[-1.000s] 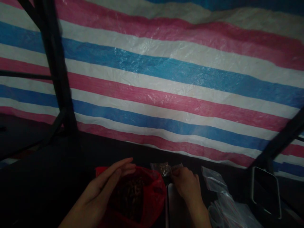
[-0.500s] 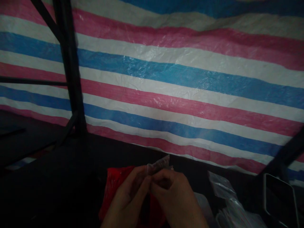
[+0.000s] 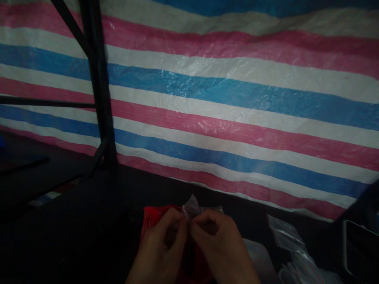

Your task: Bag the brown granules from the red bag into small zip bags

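A small clear plastic bag (image 3: 191, 206) stands up between my fingertips, above a red plastic bag (image 3: 152, 215) on the dark table. My left hand (image 3: 162, 246) pinches the small bag's left side, thumb against forefinger. From the right, my right hand (image 3: 220, 242) pinches its other side in the same way. The two hands are close together, with a narrow gap between the fingertips. Whether anything lies inside the small bag is too dim to tell. Both hands hide much of the red bag.
To the right lies a pile of clear zip bags (image 3: 299, 252), with a pale translucent container (image 3: 259, 256) beside my right hand. A phone-like dark object with a light rim (image 3: 345, 248) is at the far right. Behind the table (image 3: 133, 189) hang a striped sheet (image 3: 222, 98) and a black metal post (image 3: 102, 90).
My fingertips have moved slightly apart, and the small bag's top now points upward instead of leaning right. The whole view has shifted a little, so most things sit further right.
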Tool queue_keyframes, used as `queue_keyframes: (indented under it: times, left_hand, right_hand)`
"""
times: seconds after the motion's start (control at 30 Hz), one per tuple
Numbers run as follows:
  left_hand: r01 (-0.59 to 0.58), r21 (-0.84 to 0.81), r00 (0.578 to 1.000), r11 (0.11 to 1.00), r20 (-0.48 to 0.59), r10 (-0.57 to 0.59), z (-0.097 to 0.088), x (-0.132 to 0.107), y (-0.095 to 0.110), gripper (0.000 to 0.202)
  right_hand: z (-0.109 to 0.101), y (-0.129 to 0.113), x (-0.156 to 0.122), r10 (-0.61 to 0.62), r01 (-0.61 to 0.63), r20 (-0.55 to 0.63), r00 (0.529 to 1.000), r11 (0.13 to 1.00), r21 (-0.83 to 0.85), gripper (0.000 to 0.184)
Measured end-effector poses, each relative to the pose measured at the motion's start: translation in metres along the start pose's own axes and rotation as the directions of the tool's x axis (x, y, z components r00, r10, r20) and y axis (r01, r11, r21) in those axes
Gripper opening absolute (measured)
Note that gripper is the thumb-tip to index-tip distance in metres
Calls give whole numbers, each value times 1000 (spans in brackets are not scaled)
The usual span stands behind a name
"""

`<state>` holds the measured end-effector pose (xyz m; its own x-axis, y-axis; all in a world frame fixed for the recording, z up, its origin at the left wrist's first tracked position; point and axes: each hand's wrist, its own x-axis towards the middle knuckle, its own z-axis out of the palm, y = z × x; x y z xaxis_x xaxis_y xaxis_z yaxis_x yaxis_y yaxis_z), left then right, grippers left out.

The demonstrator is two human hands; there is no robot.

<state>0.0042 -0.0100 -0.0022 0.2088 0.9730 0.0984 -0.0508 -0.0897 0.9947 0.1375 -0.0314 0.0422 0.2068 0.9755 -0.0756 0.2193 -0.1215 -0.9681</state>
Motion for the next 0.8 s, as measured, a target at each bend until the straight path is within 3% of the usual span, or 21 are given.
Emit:
queue_keyframes:
  times: [0.07,0.17,0.27,0.4,0.53,0.67,0.8]
  left_hand:
    - [-19,61,1000,998,-21,21,3,0,2,21]
    - [-47,188,997,981,-48,57,6,2,2,21]
    - [-69,198,995,978,-50,81,8,8,-5,24]
    - [-56,-8,992,998,-118,55,9,15,-14,29]
    - [-24,-219,999,976,-36,17,9,15,-9,32]
    - [-7,-142,1000,990,-11,5,6,13,-1,27]
    - [-98,-115,991,989,-100,86,-6,18,-11,24]
  right_hand:
    - [0,-1,1,-12,12,-15,1000,999,-41,14]
    - [-3,1,4,-74,47,-162,984,985,-165,15]
    - [-12,9,8,-127,82,-229,965,977,-197,14]
    - [-22,25,13,-64,67,-171,983,998,14,36]
    - [-21,38,18,72,-16,-173,982,953,303,56]
    - [-10,36,24,76,25,-158,984,833,553,75]
    - [-4,30,25,5,119,-206,979,803,584,78]
